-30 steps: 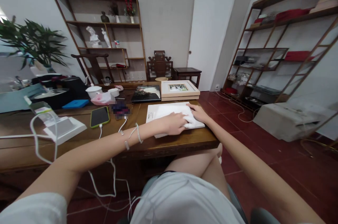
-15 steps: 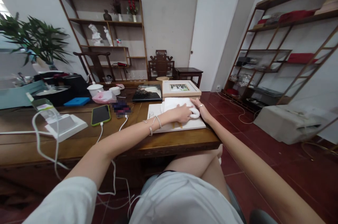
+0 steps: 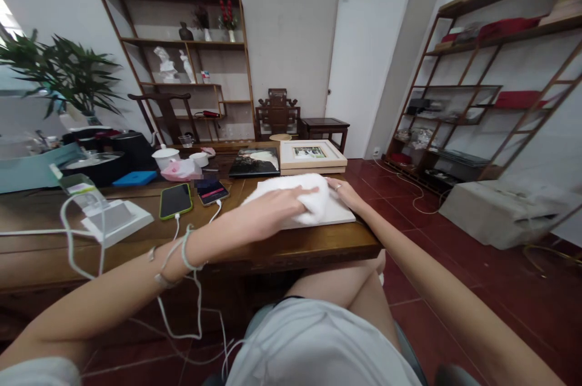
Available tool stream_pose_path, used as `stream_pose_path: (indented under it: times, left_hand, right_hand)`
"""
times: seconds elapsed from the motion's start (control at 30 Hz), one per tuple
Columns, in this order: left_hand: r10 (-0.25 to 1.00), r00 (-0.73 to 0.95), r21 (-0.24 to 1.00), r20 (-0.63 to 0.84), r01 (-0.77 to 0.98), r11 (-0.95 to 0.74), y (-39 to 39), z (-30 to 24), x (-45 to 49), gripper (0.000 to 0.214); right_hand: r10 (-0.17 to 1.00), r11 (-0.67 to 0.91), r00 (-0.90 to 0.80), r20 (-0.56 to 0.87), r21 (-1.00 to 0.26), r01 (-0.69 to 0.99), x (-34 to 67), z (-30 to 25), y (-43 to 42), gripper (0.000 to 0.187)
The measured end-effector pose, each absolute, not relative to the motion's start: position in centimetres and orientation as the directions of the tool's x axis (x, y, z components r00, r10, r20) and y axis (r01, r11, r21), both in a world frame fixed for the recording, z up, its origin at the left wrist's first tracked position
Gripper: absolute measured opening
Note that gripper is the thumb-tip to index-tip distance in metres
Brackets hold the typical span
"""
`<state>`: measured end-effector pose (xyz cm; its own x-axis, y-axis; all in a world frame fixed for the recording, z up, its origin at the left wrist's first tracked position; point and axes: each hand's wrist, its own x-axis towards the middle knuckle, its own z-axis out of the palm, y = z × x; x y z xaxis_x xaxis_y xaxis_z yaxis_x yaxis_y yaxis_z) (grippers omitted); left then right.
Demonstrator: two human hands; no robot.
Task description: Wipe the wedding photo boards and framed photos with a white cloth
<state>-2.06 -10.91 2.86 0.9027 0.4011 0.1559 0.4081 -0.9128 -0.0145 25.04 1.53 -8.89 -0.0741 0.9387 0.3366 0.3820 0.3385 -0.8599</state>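
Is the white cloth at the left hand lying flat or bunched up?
Bunched up: the white cloth rises in a thick, rounded mound at the left hand. Any folds underneath are hidden.

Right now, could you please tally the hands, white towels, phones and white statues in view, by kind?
Hands: 2 (left hand, right hand)
Towels: 1 (white towel)
Phones: 2 (green-edged phone, other phone)
Statues: 2 (left statue, right statue)
Total: 7

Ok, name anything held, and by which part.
Left hand: white cloth, by its near side. Right hand: at right edge of white board, grip unclear.
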Motion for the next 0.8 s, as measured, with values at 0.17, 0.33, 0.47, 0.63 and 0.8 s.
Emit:
stream_pose_path:
  times: [0.17,0.33,0.47,0.63,0.8]
  left_hand:
    - [0.588,0.808,-0.073,0.03,0.588,-0.805,-7.3,1.8,-2.7,0.032]
    - [0.606,0.795,-0.062,0.02,0.606,-0.793,-4.0,-0.2,-1.7,0.024]
    - [0.609,0.792,-0.06,0.044,0.611,-0.79,-1.2,-0.6,-1.7,0.015]
    - [0.658,0.752,-0.09,0.045,0.659,-0.747,0.6,-0.7,-2.1,0.028]
    - [0.666,0.746,-0.104,-0.017,0.661,-0.743,-0.9,-0.2,-2.4,0.023]
  right_hand:
    - [0.93,0.354,-0.101,0.354,-0.783,0.511,24.8,-8.3,0.4,0.028]
    - [0.917,0.382,-0.165,0.363,-0.685,0.62,24.3,-8.0,-0.5,0.028]
    - [0.913,0.388,-0.185,0.365,-0.632,0.67,24.2,-8.0,-0.7,0.029]
    - [0.905,0.4,-0.195,0.377,-0.6,0.693,24.3,-8.2,-0.6,0.029]
    - [0.903,0.404,-0.2,0.381,-0.592,0.697,24.4,-8.3,-0.5,0.029]
